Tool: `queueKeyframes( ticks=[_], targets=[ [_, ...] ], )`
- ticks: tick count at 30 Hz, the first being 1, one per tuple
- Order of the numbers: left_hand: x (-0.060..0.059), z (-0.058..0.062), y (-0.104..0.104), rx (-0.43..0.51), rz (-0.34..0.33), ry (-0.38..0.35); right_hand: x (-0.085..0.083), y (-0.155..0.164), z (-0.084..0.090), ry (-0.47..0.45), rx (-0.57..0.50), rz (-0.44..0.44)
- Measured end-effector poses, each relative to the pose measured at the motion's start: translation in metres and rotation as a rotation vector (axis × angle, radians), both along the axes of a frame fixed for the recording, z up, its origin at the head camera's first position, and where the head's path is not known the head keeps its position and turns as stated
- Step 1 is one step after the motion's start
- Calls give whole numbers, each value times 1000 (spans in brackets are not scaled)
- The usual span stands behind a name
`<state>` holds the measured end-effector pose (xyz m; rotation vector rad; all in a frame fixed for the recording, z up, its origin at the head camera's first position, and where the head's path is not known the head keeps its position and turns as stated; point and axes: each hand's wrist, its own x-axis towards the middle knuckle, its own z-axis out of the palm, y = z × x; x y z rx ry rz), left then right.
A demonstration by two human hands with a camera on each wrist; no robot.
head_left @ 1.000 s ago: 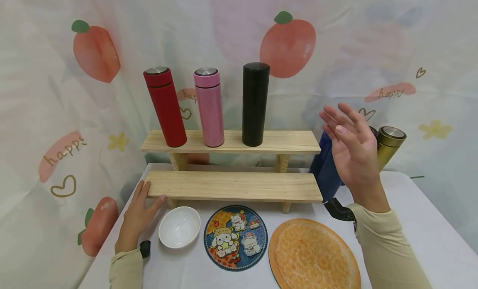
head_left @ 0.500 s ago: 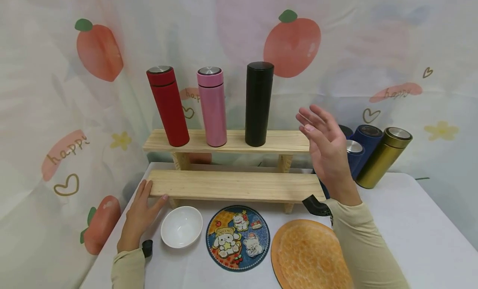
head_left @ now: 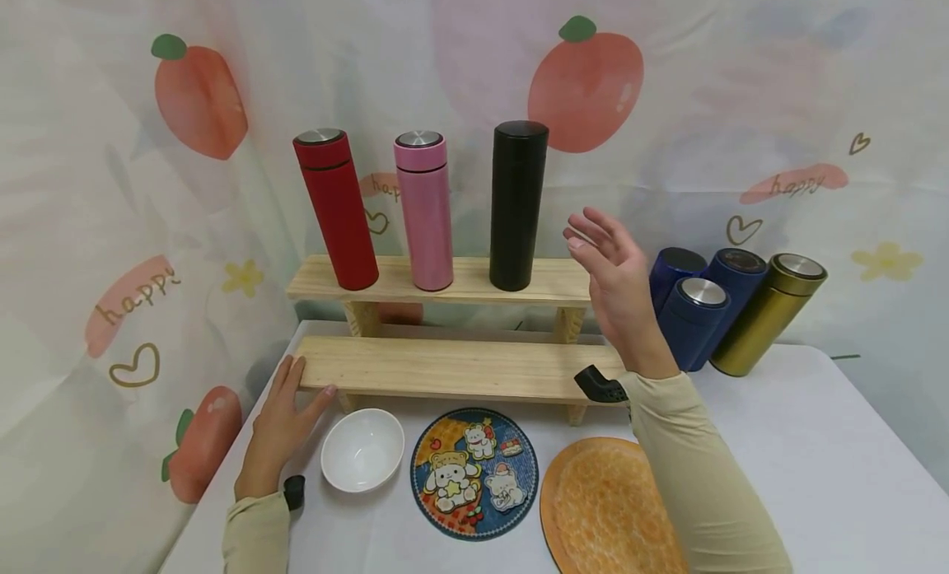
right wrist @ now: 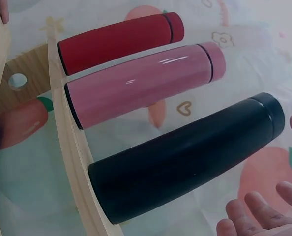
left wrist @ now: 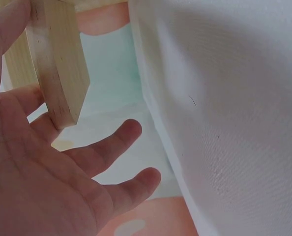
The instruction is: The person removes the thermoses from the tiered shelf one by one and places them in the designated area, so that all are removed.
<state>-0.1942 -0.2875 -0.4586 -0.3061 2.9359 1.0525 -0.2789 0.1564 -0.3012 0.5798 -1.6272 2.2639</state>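
Observation:
On the upper tier of the wooden shelf (head_left: 460, 366) stand a red thermos (head_left: 339, 216), a pink thermos (head_left: 424, 216) and a black thermos (head_left: 517, 207). My left hand (head_left: 279, 430) rests against the lower tier's left end, thumb at the front edge. In the left wrist view, two of its fingers touch the board (left wrist: 57, 64), while the other two stick out freely. My right hand (head_left: 623, 294) is raised, palm turned leftward, over the shelf's right end. Nothing is in it. The right wrist view shows its fingers (right wrist: 256, 216) apart from the black thermos (right wrist: 185, 157).
Behind my right forearm stand several blue thermoses (head_left: 693, 319) and a gold thermos (head_left: 769, 315). In front of the shelf lie a white bowl (head_left: 362, 450), a round cartoon mat (head_left: 474, 473) and a round orange-brown mat (head_left: 611, 508). A printed cloth hangs behind.
My right hand has moved left, away from the blue and gold thermoses, which now show more fully. My left hand stays at the shelf's end. The head view has shifted slightly.

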Motion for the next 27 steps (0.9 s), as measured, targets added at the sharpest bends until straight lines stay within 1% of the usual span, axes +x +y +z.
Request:
queueKeyframes(
  ticks=[6,16,23,27],
  targets=[
    [-1,0,0,-2,0,0,-12,-12,3,-10,29,-28],
    [-1,-2,-1,2,4,-9,-31,-28,7,-44,173,-80],
    [0,-2,-2,18,2,-4,-43,-34,9,-86,241,-97],
    [0,-1,-2,15,1,-2,-52,-37,9,-93,256,-90]
  ],
)
